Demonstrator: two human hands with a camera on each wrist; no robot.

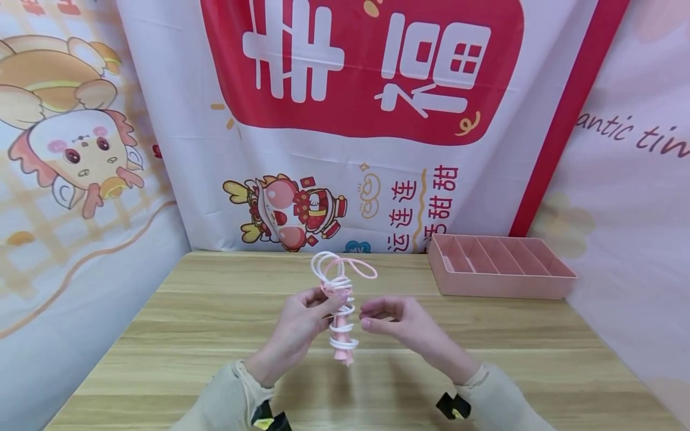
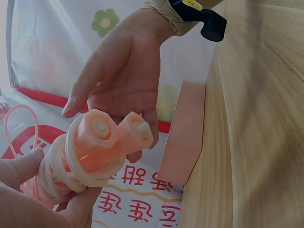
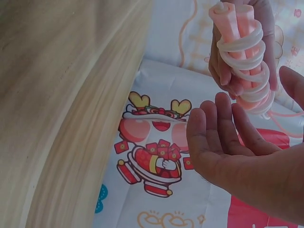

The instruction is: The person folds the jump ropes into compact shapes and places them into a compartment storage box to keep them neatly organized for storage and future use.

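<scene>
A skipping rope is bundled up, its white cord wound around two pink handles held side by side. My left hand grips the upper part of the bundle above the table. Loops of white and pink cord stick out at the top. In the left wrist view the handle ends face the camera. My right hand hovers just right of the rope with fingers loosely bent and holds nothing. From the right wrist view, a small gap separates the right fingertips from the wound cord.
A pink divided box with several compartments stands at the back right of the wooden table. Behind the table hangs a printed cloth with red and white lettering. More printed cloth borders the sides.
</scene>
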